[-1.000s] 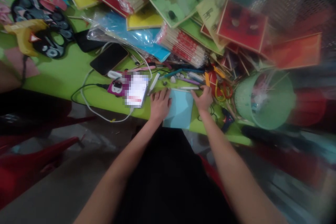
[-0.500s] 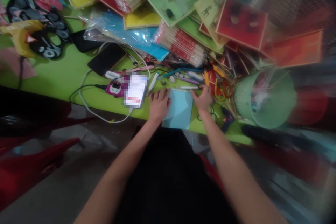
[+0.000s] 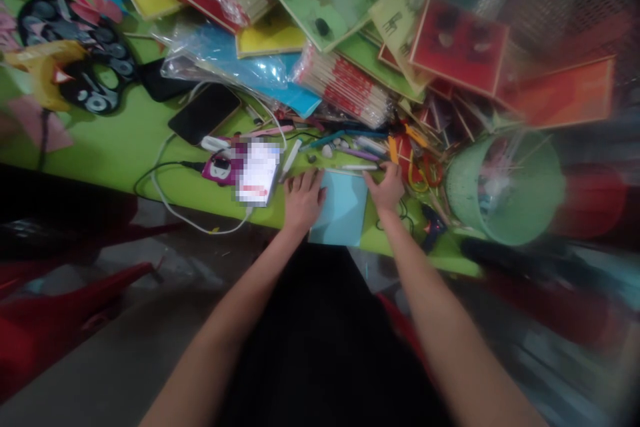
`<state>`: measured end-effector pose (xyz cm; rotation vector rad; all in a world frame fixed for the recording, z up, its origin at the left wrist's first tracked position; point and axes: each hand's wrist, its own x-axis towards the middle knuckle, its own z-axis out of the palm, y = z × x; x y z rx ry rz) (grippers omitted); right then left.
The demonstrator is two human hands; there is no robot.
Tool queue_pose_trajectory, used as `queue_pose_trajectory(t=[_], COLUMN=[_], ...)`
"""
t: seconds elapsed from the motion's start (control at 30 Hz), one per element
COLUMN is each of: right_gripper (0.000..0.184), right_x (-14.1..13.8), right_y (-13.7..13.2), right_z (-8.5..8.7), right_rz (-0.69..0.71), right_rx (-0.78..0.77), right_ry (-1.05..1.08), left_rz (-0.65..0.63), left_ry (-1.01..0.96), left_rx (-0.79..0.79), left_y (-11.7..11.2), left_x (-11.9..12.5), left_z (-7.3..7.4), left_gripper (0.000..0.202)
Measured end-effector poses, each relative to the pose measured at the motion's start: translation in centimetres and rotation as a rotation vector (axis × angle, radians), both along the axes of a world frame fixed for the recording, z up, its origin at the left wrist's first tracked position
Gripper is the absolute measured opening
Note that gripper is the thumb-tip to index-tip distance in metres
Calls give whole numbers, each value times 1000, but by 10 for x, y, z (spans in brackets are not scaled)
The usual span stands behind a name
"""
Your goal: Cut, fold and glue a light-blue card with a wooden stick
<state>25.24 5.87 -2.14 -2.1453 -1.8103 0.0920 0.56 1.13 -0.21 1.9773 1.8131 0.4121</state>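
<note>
A light blue sheet of paper or card (image 3: 343,210) lies at the front edge of the green table, before my body. My left hand (image 3: 303,199) rests flat over its left side, fingers spread. At the upper right corner of the sheet is my right hand (image 3: 389,190), its thumb by the sheet's edge and held apart from the bent fingers. Nothing shows in its grasp. A white pen (image 3: 357,167) lies just beyond the sheet, its dark end close to the right fingertips. Left of my left hand is a white stick-like marker (image 3: 291,160).
A lit phone (image 3: 257,177) on a cable lies left, beside a purple power strip (image 3: 220,170). Bundled sticks (image 3: 345,83) and coloured panels (image 3: 460,43) pile up behind. A glue gun (image 3: 433,227) and green basket (image 3: 525,193) stand right.
</note>
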Motion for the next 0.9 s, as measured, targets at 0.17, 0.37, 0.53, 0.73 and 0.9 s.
queue_pose_trajectory(t=[0.17, 0.37, 0.53, 0.73, 0.9], right_gripper=[64, 64, 65, 65, 66], right_x=[0, 0, 0, 1, 2], right_y=[0, 0, 0, 0, -1], right_z=[1, 1, 1, 0, -1], right_rz=[8, 8, -4, 9, 2], right_rx=[19, -6, -26, -21, 5], right_ry=[-15, -11, -17, -6, -15], left_rz=[5, -7, -4, -9, -2], left_ry=[-9, 9, 11, 17, 9], left_rx=[-12, 12, 1, 13, 15], left_y=[1, 0, 0, 0, 1], left_x=[0, 0, 0, 0, 0], left_z=[1, -1, -1, 1, 0], left_gripper=[53, 54, 53, 53, 51])
